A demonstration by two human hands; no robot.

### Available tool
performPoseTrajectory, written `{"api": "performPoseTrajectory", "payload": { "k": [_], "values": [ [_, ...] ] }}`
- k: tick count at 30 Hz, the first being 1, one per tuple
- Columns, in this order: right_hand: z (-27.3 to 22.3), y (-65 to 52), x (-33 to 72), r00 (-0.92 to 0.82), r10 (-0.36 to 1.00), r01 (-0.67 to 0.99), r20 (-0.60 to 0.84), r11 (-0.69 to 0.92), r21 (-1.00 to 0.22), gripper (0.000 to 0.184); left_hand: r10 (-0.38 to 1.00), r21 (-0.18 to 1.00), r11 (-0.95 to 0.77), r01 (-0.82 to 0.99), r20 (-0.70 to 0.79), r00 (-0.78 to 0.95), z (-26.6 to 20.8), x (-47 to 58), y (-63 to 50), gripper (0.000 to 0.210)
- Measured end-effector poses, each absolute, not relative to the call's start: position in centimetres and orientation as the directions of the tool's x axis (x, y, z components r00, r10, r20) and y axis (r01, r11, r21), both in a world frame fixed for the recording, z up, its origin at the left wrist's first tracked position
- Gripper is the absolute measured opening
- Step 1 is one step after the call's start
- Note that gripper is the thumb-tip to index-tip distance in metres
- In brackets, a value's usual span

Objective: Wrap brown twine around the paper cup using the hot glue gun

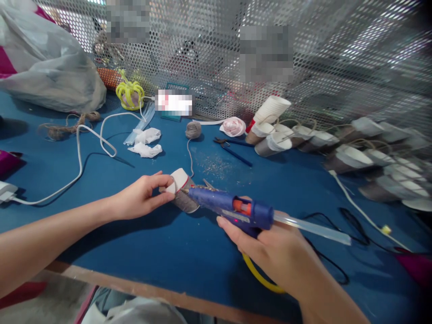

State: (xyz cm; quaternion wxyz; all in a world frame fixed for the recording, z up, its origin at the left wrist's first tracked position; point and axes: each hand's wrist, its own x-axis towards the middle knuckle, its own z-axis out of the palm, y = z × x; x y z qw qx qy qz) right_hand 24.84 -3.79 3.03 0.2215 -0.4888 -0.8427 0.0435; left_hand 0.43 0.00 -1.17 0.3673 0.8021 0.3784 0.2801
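My left hand point(143, 195) has thumb and fingers closed on a small paper cup point(180, 177), which lies tilted near the middle of the table. Grey yarn covers the cup's lower part, and a strand runs back to a grey yarn ball point(193, 130). In my right hand point(273, 247) is a blue hot glue gun point(216, 201), its nozzle pointing left, at or very close to the cup by my left fingertips. A clear glue stick point(317, 228) sticks out of its back end. Whether the nozzle touches the cup cannot be made out.
Blue-handled pliers point(236, 150) and a pink ribbon roll point(232, 127) lie behind the cup. Stacked white cups point(272, 110) and several yarn-wrapped cups point(351, 157) stand right. A white cable point(80, 153) loops left, near crumpled tissue point(146, 149). Perforated metal point(209, 58) closes the back.
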Motion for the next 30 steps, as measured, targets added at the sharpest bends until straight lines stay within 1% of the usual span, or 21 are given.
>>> {"api": "performPoseTrajectory", "payload": {
  "k": [3,5,8,10,12,14,16,19,24,27,28,30],
  "values": [
    [3.6,-3.9,24.5,-0.458,0.855,0.787,0.244,0.517,-0.336,0.023,0.819,0.798,-0.441,0.410,0.170,0.548,-1.1,0.5,0.0,0.016],
    [3.7,-4.0,24.4,-0.482,0.847,0.779,0.224,0.531,-0.333,0.023,0.822,0.798,-0.437,0.415,0.166,0.545,-1.1,0.5,0.0,0.016],
    [3.2,-4.0,24.7,-0.443,0.845,0.802,0.298,0.523,-0.290,0.027,0.819,0.793,-0.443,0.417,0.170,0.547,-1.0,0.4,0.0,0.017],
    [3.0,-3.8,24.9,-0.398,0.854,0.816,0.335,0.497,-0.297,0.027,0.812,0.789,-0.451,0.418,0.168,0.559,-1.1,0.4,0.0,0.018],
    [3.1,-3.5,25.0,-0.364,0.881,0.814,0.302,0.459,-0.355,0.024,0.803,0.788,-0.455,0.415,0.160,0.575,-1.2,0.3,0.0,0.017],
    [3.5,-3.1,24.9,-0.337,0.918,0.806,0.211,0.396,-0.439,0.023,0.797,0.790,-0.458,0.407,0.162,0.582,-1.2,0.3,0.1,0.017],
    [4.0,-2.6,24.6,-0.309,0.944,0.789,0.114,0.322,-0.523,0.030,0.797,0.792,-0.458,0.404,0.165,0.581,-1.2,0.3,0.1,0.017],
    [4.3,-2.0,24.3,-0.269,0.963,0.753,0.018,0.221,-0.620,0.037,0.797,0.791,-0.458,0.406,0.163,0.582,-1.1,0.3,0.2,0.017],
    [4.2,-1.6,24.2,-0.192,0.978,0.739,-0.075,0.095,-0.667,0.031,0.791,0.787,-0.462,0.408,0.158,0.591,-1.2,0.3,0.2,0.016],
    [4.0,-1.1,24.4,-0.163,0.978,0.692,-0.133,0.018,-0.721,0.030,0.793,0.787,-0.462,0.409,0.160,0.587,-1.2,0.3,0.1,0.016],
    [3.8,-0.7,24.6,-0.150,0.980,0.660,-0.129,0.002,-0.751,0.029,0.795,0.787,-0.461,0.410,0.161,0.585,-1.2,0.3,0.1,0.016],
    [3.4,0.3,25.2,-0.085,0.994,0.587,-0.068,-0.006,-0.810,0.027,0.796,0.779,-0.469,0.417,0.167,0.582,-1.1,0.3,0.0,0.016]
  ]
}}
